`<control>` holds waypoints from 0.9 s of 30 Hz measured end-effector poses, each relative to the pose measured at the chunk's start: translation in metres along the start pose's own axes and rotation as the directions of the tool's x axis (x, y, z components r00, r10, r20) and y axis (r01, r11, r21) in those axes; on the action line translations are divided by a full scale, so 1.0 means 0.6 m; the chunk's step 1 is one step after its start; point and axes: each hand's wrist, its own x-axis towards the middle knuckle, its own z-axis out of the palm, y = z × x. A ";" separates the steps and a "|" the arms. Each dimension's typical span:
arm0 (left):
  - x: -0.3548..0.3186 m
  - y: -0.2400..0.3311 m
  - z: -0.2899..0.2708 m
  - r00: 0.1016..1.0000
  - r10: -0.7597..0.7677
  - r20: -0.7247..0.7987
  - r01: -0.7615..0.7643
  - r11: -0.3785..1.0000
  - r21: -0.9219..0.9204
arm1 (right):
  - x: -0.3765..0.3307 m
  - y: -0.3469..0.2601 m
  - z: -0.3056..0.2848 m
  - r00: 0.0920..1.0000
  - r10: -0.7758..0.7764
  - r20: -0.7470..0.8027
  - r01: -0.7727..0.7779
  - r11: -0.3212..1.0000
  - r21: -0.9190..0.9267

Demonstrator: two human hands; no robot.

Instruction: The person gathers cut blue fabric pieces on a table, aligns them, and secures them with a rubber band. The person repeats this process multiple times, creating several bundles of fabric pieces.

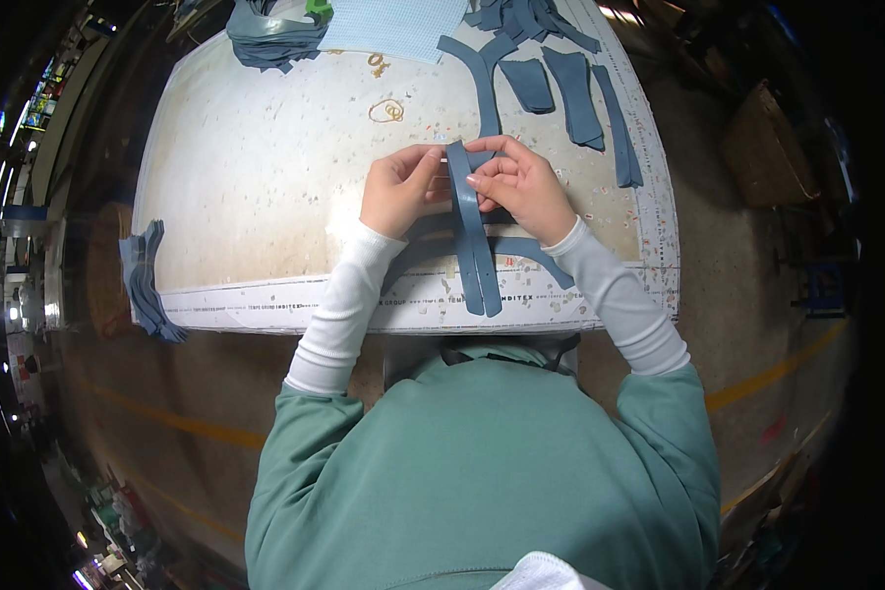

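Note:
Two long blue leather strips (470, 241) lie side by side and hang down toward the table's near edge, their upper ends between my hands. My left hand (400, 187) is closed, thumb and fingers pinching the strips' upper left edge. Closed from the other side, my right hand (521, 185) presses its thumb on the strips' right edge, with the index finger reaching to the top end. Beneath them, curved blue leather pieces (531, 254) lie across the table. A forked blue piece (484, 74) lies just beyond my right hand.
Blue pieces (572, 98) lie at the far right, near a heap of strips (533, 22). A bundle (275, 37) sits at the far left beside a pale blue sheet (393, 25). Rubber bands (386, 110) and scraps dot the table (256, 187). Another bundle (146, 280) overhangs its left edge.

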 end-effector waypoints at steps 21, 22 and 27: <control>0.108 0.005 0.261 0.898 0.259 0.355 -0.243 0.966 -0.092 | 0.067 -0.214 -0.229 0.871 -0.438 -0.223 0.289 0.824 -0.487; 0.113 -0.008 0.275 0.900 0.202 0.385 -0.192 0.979 -0.066 | 0.080 -0.209 -0.250 0.873 -0.405 -0.272 0.240 0.842 -0.484; 0.117 -0.067 0.329 0.855 -0.269 0.444 0.365 0.920 -0.146 | 0.141 -0.142 -0.345 0.867 -0.208 -0.453 -0.053 0.865 -0.499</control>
